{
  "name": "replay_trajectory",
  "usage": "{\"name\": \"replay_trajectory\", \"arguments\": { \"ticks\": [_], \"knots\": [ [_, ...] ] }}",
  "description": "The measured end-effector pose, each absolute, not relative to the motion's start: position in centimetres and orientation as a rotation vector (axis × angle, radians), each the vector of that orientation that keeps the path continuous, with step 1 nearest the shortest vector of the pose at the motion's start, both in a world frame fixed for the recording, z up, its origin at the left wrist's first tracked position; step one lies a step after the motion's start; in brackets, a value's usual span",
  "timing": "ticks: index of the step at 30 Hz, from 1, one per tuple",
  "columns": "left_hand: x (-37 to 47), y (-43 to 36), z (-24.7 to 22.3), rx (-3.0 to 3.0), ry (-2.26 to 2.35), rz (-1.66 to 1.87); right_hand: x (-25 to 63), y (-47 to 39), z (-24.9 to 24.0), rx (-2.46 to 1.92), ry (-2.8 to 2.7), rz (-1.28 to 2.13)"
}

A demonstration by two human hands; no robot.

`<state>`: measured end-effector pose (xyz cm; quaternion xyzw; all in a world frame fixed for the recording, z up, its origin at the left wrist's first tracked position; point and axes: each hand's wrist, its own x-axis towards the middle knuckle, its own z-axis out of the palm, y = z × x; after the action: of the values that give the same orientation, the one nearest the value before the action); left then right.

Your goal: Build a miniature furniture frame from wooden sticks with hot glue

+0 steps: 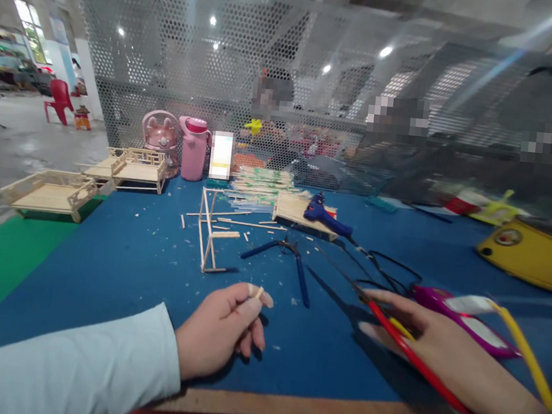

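Note:
My left hand [226, 322] is closed, pinching a short piece of wooden stick [258, 294] between thumb and forefinger above the table. In my right hand [433, 346] is a tool with red and yellow handles [404, 347] and a long, thin dark tip; its exact kind is hard to make out. Beyond my left hand stands a small frame of thin wooden sticks [202, 226]. Blue-handled nippers [300, 271] lie spread between the hands, farther back. Behind them a blue glue gun [326, 217] rests on a wooden stick panel [288, 209].
Bundled sticks [263, 183] lie at the back. Miniature wooden beds [50, 195] stand at left. A pink bottle [194, 150] and a lit phone [221, 155] stand before the perforated metal screen [174, 47]. Rightward are a purple power strip [443, 300], cables and a yellow bag [535, 251].

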<state>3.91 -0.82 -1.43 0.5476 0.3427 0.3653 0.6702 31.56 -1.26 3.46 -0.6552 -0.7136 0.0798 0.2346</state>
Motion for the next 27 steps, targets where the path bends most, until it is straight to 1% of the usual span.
{"name": "replay_trajectory", "arguments": {
  "ticks": [2,3,7,11,27],
  "knots": [
    [3.8,-0.9,-1.3,1.242,0.772,0.847,30.1,-2.3,3.9,-1.828,-2.019,0.346],
    [3.8,-1.0,-1.3,1.25,0.772,0.858,29.1,-2.7,4.0,-1.768,-2.072,0.371],
    [3.6,-1.3,-0.9,1.292,0.767,0.893,25.0,-3.3,3.7,-1.507,-2.296,0.376],
    [3.5,-1.3,-0.9,1.324,0.781,0.905,22.5,-3.5,3.2,-1.506,-2.298,0.34],
    [3.5,-1.4,-1.0,1.348,0.755,0.944,21.8,-4.0,3.6,-1.42,-2.356,0.286]
  ]
}}
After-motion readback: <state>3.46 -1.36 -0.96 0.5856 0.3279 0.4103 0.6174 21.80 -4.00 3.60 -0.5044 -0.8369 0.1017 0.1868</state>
